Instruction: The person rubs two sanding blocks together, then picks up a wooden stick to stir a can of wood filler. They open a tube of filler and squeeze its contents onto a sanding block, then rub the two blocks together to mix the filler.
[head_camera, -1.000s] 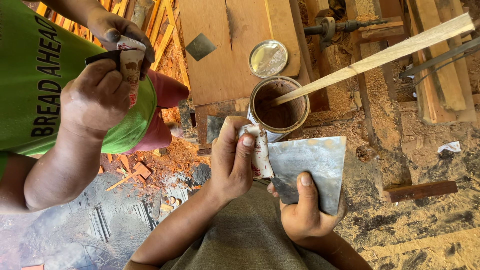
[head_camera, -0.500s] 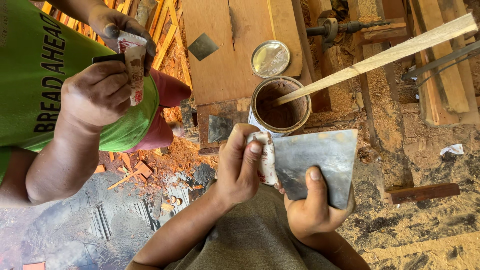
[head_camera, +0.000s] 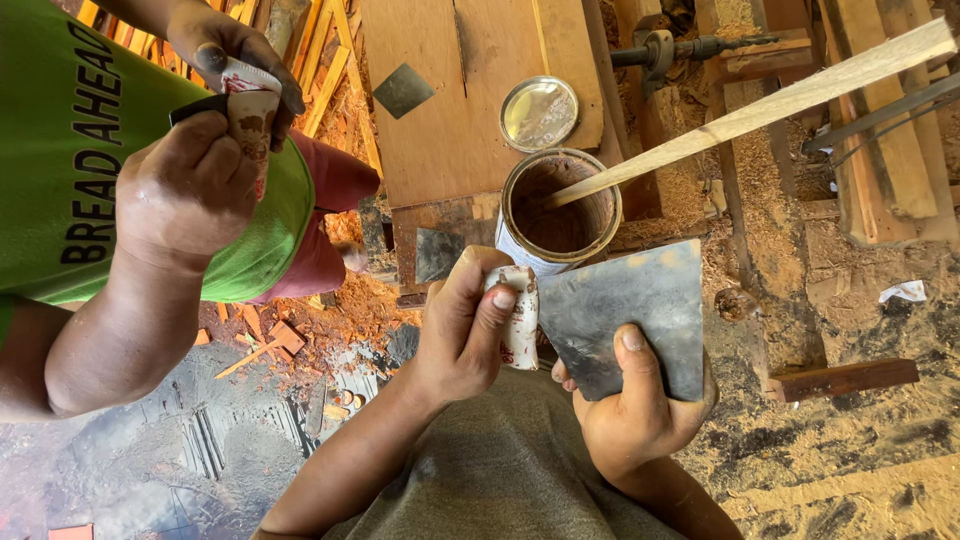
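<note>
A person in a green shirt (head_camera: 90, 150) works at far left; my left hand (head_camera: 465, 330) pinches a stained rag (head_camera: 520, 318) against the metal scraper (head_camera: 630, 320) clamped in my right hand (head_camera: 640, 410), below the open tin (head_camera: 560, 205)

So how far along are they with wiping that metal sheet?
The can is already open, its lid set aside and a stick in it. The left hand presses a stained rag to the metal sheet that the right hand grips. The sheet looks mostly grey and bare.
</note>
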